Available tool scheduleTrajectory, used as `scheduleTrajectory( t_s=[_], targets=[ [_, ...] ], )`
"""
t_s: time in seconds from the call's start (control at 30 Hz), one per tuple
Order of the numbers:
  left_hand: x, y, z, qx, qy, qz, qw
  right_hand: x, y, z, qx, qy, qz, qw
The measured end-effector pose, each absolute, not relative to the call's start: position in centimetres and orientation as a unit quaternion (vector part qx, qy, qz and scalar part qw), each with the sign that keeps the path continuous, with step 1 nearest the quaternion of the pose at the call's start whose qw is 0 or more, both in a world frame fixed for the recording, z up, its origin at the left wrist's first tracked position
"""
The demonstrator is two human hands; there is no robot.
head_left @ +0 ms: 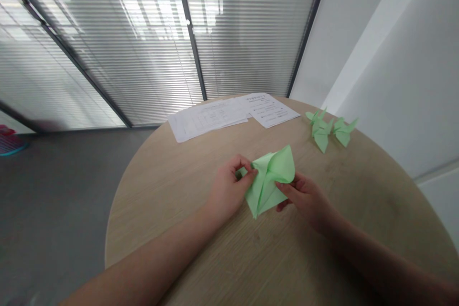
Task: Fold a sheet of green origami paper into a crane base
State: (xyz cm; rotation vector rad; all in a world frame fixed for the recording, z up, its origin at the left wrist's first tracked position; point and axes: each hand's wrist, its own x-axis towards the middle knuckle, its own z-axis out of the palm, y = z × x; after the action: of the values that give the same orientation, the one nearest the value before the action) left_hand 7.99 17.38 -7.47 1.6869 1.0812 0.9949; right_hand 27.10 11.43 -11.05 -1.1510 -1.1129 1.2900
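Between my two hands is a partly folded sheet of light green origami paper [267,184], held just over the wooden table. Its upper right flap is lifted and curls open, while the lower end comes to a point. My left hand [231,184] pinches the left edge between thumb and fingers. On the right side, my right hand [304,198] grips the paper with the thumb on top and the other fingers partly hidden beneath it.
Several folded green paper cranes [322,131] sit together near the right rear edge of the round table [161,220]. White printed sheets [215,117] lie overlapping at the back. Beyond stand blinds [251,48] and a white wall [401,81]. A red and blue basket [10,141] is on the floor at far left.
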Motion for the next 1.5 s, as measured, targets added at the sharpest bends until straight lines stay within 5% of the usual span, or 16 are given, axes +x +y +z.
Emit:
scheduleTrajectory(
  t_s=[0.4, 0.57, 0.83, 0.97, 1.17, 1.3, 1.5],
  targets=[
    [7.0, 17.8, -6.3, 0.63, 0.377, 0.269, 0.624, 27.4, 11.2, -10.4, -0.475, -0.483, 0.501, 0.539],
    [7.5, 17.2, -6.5, 0.589, 0.332, 0.306, 0.67, 26.9, 11.3, -10.5, -0.483, -0.47, 0.462, 0.577],
    [8.8, 15.9, -6.8, 0.639, 0.392, 0.31, 0.585, 26.3, 11.5, -11.5, -0.504, -0.489, 0.419, 0.576],
    [8.2, 16.4, -6.0, 0.669, 0.422, 0.286, 0.541, 27.8, 11.1, -11.0, -0.502, -0.561, 0.308, 0.582],
    [7.3, 17.1, -5.7, 0.724, 0.434, 0.24, 0.479, 30.8, 9.8, -7.7, -0.471, -0.795, 0.05, 0.379],
    [7.2, 16.9, -5.5, 0.814, 0.403, 0.221, 0.356, 31.2, 9.6, -6.6, -0.49, -0.838, 0.0, 0.241],
    [7.2, 16.6, -5.0, 0.839, 0.399, 0.186, 0.32, 31.3, 10.1, -6.6, -0.495, -0.854, -0.016, 0.163]
  ],
)
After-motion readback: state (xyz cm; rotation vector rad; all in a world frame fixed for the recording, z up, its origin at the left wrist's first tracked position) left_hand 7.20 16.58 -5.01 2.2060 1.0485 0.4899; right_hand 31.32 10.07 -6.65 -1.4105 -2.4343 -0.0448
